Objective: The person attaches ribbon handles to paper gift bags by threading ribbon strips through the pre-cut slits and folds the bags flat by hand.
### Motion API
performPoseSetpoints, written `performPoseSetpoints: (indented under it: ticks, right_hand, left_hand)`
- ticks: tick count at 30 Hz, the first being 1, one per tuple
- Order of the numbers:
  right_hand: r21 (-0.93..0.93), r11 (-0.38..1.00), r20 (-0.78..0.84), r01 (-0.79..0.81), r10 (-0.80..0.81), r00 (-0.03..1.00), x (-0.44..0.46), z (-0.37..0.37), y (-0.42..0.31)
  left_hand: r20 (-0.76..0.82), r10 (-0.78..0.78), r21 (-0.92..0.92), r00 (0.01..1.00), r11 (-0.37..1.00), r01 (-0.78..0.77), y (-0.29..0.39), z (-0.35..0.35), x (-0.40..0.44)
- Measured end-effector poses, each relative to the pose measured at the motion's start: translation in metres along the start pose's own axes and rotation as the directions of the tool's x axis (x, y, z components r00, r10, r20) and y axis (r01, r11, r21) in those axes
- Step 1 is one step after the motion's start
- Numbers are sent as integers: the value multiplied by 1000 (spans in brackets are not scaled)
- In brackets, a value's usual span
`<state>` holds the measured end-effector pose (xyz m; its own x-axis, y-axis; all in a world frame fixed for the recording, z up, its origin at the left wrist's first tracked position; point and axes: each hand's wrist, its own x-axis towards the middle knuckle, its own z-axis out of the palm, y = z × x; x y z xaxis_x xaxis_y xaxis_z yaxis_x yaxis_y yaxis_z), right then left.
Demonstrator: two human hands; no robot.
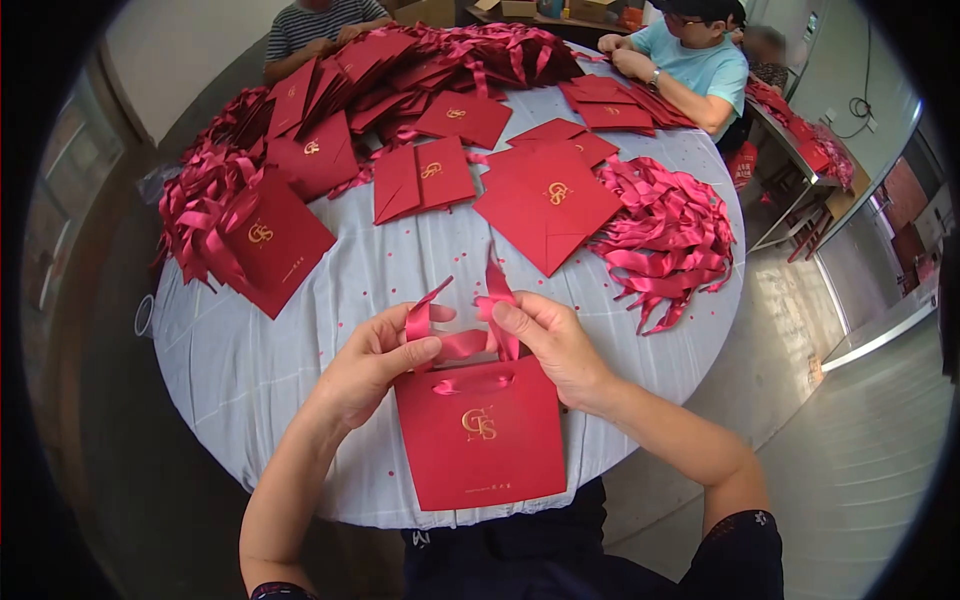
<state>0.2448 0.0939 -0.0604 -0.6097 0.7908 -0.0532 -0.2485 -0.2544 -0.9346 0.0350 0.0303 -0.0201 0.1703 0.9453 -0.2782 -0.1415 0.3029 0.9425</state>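
Note:
A red paper gift bag (482, 450) with gold lettering lies flat at the table's near edge, its top away from me. Above its top edge, my left hand (385, 350) pinches one part of a pink ribbon (462, 346). My right hand (540, 335) grips another part between thumb and fingers, with a ribbon end pointing up. A short stretch of ribbon shows across the bag's front, just below the top edge. How the ribbon passes behind the bag is hidden.
Loose pink ribbons (672, 235) lie heaped at the right. Flat red bags (548, 205) are spread beyond my hands, with a big pile of ribboned bags (380, 70) at the back. Two people sit across the round, white-covered table (270, 370); another person is farther right.

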Motion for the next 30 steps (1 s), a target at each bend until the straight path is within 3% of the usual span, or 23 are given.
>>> performPoseSetpoints:
  ticks: [2, 3, 7, 10, 12, 13, 14, 16, 20, 22, 23, 24, 26, 30]
  right_hand:
    - [30, 999, 11, 18, -18, 1000, 0, 0, -2]
    - [25, 999, 32, 36, -37, 999, 1, -1, 0]
    - [19, 999, 70, 43, -44, 997, -1, -2, -2]
    - [13, 997, 31, 73, -74, 997, 1, -1, 0]
    - [24, 998, 40, 63, -64, 997, 1, -3, 0]
    - [32, 998, 49, 60, -62, 997, 2, -4, 0]
    - [34, 998, 52, 57, -59, 997, 2, -4, -1]
    - [-5, 998, 34, 62, -61, 998, 1, -4, -3]
    - [-17, 999, -3, 47, -48, 999, 1, -3, -2]
    - [-1, 995, -6, 102, -102, 995, 2, -2, 0]
    - [-1, 995, -9, 101, -101, 995, 2, -2, 0]
    - [2, 994, 5, 105, -105, 994, 2, -1, 0]
    - [7, 994, 24, 109, -110, 994, 2, 0, 1]
    - [-15, 998, 6, 56, -56, 998, 3, -4, 5]
  left_hand:
    - [43, 24, 41, 999, 999, -26, 6, -4, 7]
    - [125, 53, -11, 991, 999, -52, 11, -5, 10]
    - [206, 59, -64, 977, 997, -47, 21, -3, 15]
    - [228, 71, 26, 971, 997, -79, 20, 2, 20]
    - [195, 23, 405, 981, 909, -102, 16, -1, 26]
    - [72, -83, 486, 994, 873, 38, 22, 2, 28]
    - [68, -85, 485, 994, 874, 41, 22, 1, 29]
    - [43, -91, 727, 995, 686, 31, 21, 1, 31]
    - [74, -65, 731, 995, 682, -10, 13, 0, 36]
    - [30, -14, 316, 999, 949, 4, 8, -2, 40]
    - [7, -6, 173, 1000, 985, 5, 12, 1, 41]
    - [9, -5, 173, 1000, 985, 4, 12, 0, 43]
    - [-38, 67, -89, 997, 994, -70, 10, -5, 47]
    - [-44, 206, -139, 978, 968, -210, 5, -12, 52]
